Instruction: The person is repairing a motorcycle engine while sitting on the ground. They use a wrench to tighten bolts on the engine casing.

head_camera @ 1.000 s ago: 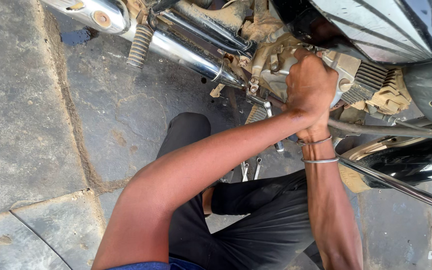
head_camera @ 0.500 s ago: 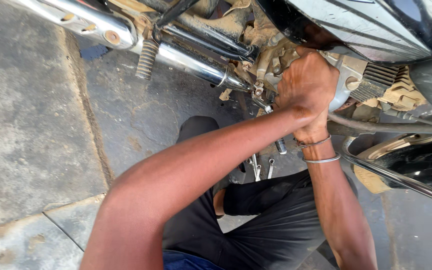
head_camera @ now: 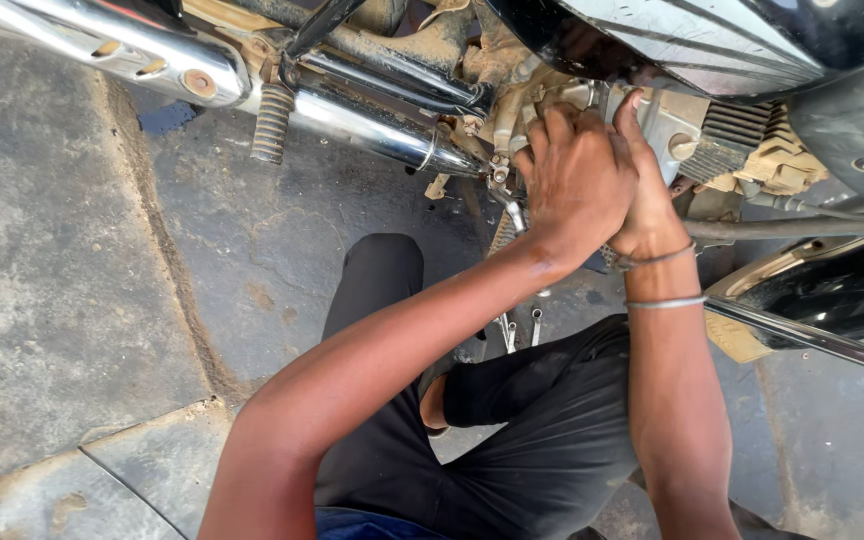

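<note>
My left hand (head_camera: 574,178) is closed over a spanner (head_camera: 512,212) at the muddy engine (head_camera: 652,120); my right hand (head_camera: 644,195) presses beside it, grip hidden. The fastener is not visible, so progress is unclear. Spare spanners (head_camera: 522,330) lie on the ground.

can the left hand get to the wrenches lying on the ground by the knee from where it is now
Probably yes. The left hand is up at the engine, and the wrenches lie just below on open ground, with nothing but the person's own forearm crossing above them.
</note>
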